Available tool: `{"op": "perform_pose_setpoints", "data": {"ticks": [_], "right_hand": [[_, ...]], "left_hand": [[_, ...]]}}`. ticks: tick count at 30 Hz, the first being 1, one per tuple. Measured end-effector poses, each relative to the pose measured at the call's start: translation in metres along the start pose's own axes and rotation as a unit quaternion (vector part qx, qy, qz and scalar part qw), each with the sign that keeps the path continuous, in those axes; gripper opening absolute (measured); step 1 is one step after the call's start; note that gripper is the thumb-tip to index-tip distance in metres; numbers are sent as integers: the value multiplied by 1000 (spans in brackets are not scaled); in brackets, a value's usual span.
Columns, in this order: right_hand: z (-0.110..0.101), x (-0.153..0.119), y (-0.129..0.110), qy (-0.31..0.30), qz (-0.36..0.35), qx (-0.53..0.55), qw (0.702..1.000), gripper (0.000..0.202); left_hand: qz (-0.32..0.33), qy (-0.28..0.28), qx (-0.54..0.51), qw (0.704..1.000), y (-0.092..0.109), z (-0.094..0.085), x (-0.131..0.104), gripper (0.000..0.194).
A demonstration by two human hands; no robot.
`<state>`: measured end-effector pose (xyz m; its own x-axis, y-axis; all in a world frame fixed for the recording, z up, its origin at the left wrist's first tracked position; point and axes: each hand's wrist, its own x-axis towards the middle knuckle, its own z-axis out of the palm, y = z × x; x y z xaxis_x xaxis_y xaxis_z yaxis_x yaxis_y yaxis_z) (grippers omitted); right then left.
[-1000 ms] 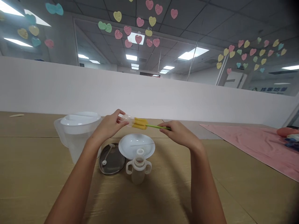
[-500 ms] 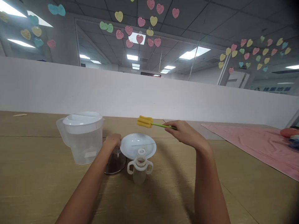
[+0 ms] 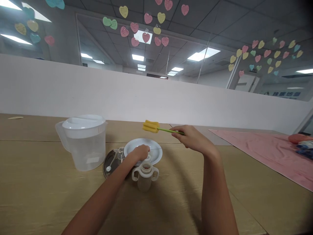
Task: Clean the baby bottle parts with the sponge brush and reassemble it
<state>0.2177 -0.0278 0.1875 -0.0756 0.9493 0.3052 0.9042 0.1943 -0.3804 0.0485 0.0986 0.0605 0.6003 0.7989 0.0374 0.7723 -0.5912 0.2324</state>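
meanwhile the yellow sponge brush (image 3: 151, 126) extends leftward from the right fingers (image 3: 174, 131).

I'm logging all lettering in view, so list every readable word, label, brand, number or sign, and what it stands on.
Nothing reads clearly enough to quote.
Blue characters on the glass at right: too blurred.
Heart-shaped notes on the glass: faint writing, too small.
Dark strip seen through the glass: possible lettering, too small.
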Motion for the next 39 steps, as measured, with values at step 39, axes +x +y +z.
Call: {"op": "perform_pose_setpoints", "data": {"ticks": [39], "right_hand": [[10,10,7,-91,96,-72,989,27]], "left_hand": [[-214,-63,40,974,-45,-79,-58,5]]}}
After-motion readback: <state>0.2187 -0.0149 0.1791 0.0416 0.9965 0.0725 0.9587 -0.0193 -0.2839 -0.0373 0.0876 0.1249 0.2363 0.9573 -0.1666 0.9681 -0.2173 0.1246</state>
